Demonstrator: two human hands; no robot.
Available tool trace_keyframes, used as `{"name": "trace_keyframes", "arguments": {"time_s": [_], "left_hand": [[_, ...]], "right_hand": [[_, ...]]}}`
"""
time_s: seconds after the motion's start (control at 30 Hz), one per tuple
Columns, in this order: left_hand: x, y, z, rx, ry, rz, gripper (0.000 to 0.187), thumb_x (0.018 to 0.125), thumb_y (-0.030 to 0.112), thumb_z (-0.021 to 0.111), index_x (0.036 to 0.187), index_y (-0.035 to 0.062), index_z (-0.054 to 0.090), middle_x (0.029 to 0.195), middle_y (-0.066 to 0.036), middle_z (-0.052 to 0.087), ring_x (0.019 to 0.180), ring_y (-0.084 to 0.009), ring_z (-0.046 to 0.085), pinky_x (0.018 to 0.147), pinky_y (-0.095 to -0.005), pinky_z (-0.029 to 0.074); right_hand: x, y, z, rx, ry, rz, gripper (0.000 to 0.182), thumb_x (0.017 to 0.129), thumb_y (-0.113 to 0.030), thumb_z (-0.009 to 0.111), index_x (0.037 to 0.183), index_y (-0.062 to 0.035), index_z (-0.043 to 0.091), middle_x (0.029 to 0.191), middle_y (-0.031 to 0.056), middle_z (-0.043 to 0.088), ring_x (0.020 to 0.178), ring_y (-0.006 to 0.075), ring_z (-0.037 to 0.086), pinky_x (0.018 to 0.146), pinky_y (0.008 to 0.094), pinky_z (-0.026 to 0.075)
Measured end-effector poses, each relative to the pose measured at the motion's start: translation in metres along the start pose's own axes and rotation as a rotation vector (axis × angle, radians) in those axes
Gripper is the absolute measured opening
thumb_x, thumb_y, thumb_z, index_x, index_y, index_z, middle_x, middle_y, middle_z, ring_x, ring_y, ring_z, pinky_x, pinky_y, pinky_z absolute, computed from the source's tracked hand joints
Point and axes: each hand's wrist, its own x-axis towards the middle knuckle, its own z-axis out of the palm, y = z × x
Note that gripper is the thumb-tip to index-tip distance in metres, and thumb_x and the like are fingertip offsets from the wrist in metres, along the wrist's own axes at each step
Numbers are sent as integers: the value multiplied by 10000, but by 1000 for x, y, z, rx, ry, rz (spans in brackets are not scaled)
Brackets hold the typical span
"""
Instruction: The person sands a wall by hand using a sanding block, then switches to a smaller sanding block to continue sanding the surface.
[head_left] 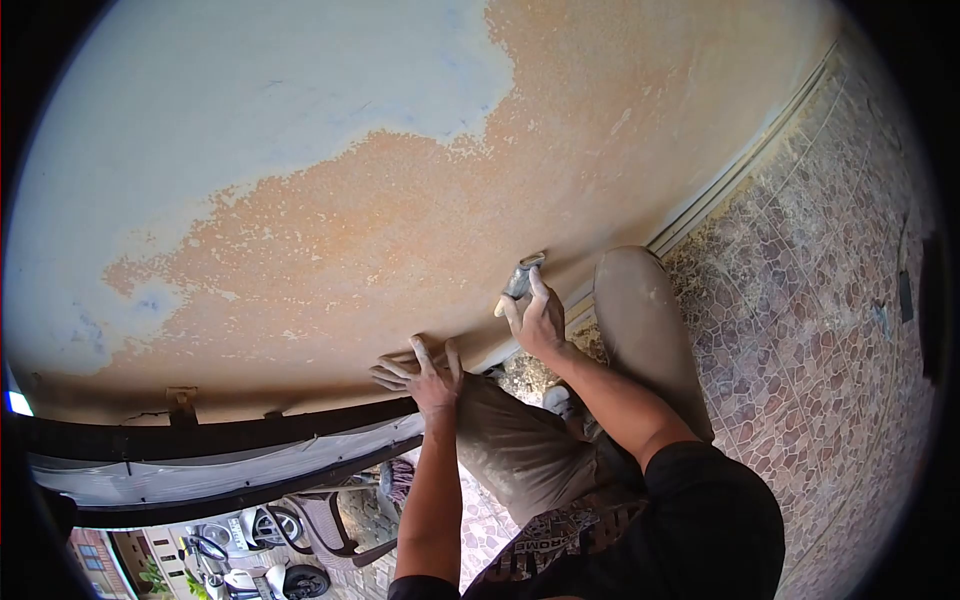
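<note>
My right hand [541, 318] grips a small scraper [519, 280] with a greyish metal body. Its far edge meets the wall [400, 230] low down, near the floor line; part of the handle is hidden by my fingers. Spread flat against the same wall, my left hand [428, 382] holds nothing. Pale paint covers the upper wall, while a wide orange-brown patch with ragged edges and white specks shows around both hands. Dust coats my fingers.
My bent knee [645, 310] is close to the wall, right of the scraper. Crumbs lie on the stone-patterned floor [780, 380]. A dark-framed panel [250, 465] borders the wall at lower left; beyond it are a chair [335, 530] and a parked motorcycle [260, 580].
</note>
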Motion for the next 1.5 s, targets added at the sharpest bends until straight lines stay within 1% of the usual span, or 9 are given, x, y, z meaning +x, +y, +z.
{"name": "trace_keyframes", "arguments": {"time_s": [0.17, 0.23, 0.4, 0.67, 0.9, 1.03, 1.23, 1.33, 1.5], "left_hand": [[-1, -5, -13, -67, -36, 18, 803, 824, 533, 702, 1499, 234, 387, 1516, -431, 27, 1350, -716, -11, 1051, -796, 103], [-3, -5, -11, -37, -37, 24, 848, 834, 559, 681, 1529, 211, 341, 1532, -432, -21, 1385, -671, -27, 1068, -778, 68], [1, 2, -6, 17, -10, 21, 849, 841, 561, 669, 1531, 205, 328, 1527, -436, 6, 1387, -667, -42, 1068, -777, 60], [-3, -2, -13, -20, -55, 8, 812, 831, 561, 681, 1508, 230, 379, 1530, -422, 19, 1369, -691, -13, 1075, -769, 79], [-4, -6, 2, -55, -67, -24, 745, 827, 541, 694, 1464, 242, 449, 1524, -429, 40, 1352, -715, 7, 1059, -790, 91], [-1, -4, -12, -63, -76, -18, 738, 835, 569, 674, 1468, 263, 452, 1528, -423, 42, 1357, -709, -18, 1076, -772, 90], [2, 1, -4, -42, 19, 17, 756, 835, 549, 686, 1478, 249, 425, 1535, -412, 24, 1361, -704, -14, 1062, -787, 83], [4, 2, -10, -42, -9, -2, 753, 835, 547, 689, 1477, 253, 427, 1534, -411, 26, 1362, -702, -5, 1059, -790, 87], [-2, -3, -14, -79, -43, -5, 716, 843, 553, 678, 1464, 274, 458, 1528, -417, 36, 1356, -710, 0, 1064, -783, 90]], "right_hand": [[71, -13, -16, 273, 210, 288, 644, 897, -165, 714, 1391, 68, 372, 1019, 205, 615, 846, 311, 616, 742, 396, 490], [92, -12, -35, 145, 159, 264, 626, 924, -87, 650, 1411, 85, 298, 999, 217, 623, 851, 286, 635, 737, 382, 508], [-7, 4, -1, -2, -37, -14, 743, 846, -202, 752, 1390, 34, 304, 1063, 291, 568, 866, 435, 601, 757, 517, 472], [105, -29, -32, -43, 236, 1, 681, 839, -174, 749, 1426, -64, 423, 1035, 162, 535, 891, 364, 520, 793, 488, 408], [7, -2, -1, 47, 18, -134, 671, 833, -168, 757, 1405, -48, 428, 1021, 155, 545, 859, 333, 533, 766, 472, 415], [71, -30, -14, 249, 321, 159, 698, 821, -190, 769, 1382, 44, 427, 927, 151, 551, 823, 314, 514, 741, 442, 414], [33, -7, -9, 5, 71, -155, 612, 832, -210, 753, 1354, -6, 506, 995, 126, 542, 876, 298, 536, 765, 438, 417], [14, -15, -6, 94, -32, -126, 601, 837, -210, 747, 1350, -10, 505, 1014, 124, 546, 901, 303, 540, 780, 438, 416], [76, -38, -25, 157, 203, 220, 606, 842, -145, 739, 1371, 11, 490, 1017, 128, 565, 914, 313, 531, 779, 436, 418]]}}
